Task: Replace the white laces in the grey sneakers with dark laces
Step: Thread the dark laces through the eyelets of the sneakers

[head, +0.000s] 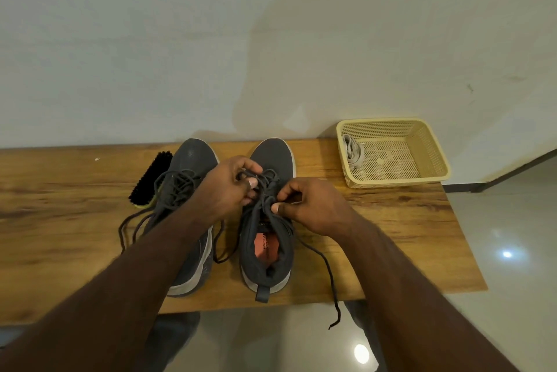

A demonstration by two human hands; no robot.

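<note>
At the near edge of the bench [407, 251], both sneakers sit toes-away, the left hand [229, 188] and right hand [313, 206] each pinching the dark lace [263, 191] on the right sneaker [268, 236], white laces [352, 151] in the far-right basket [434, 160].

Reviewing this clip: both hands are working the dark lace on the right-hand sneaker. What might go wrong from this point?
1. The dark lace has one end trailing off the table edge; it may snag, or pull the lacing uneven as the right hand and left hand tighten.
2. The left sneaker's loose lace lies close by and might tangle with the right sneaker.
</note>
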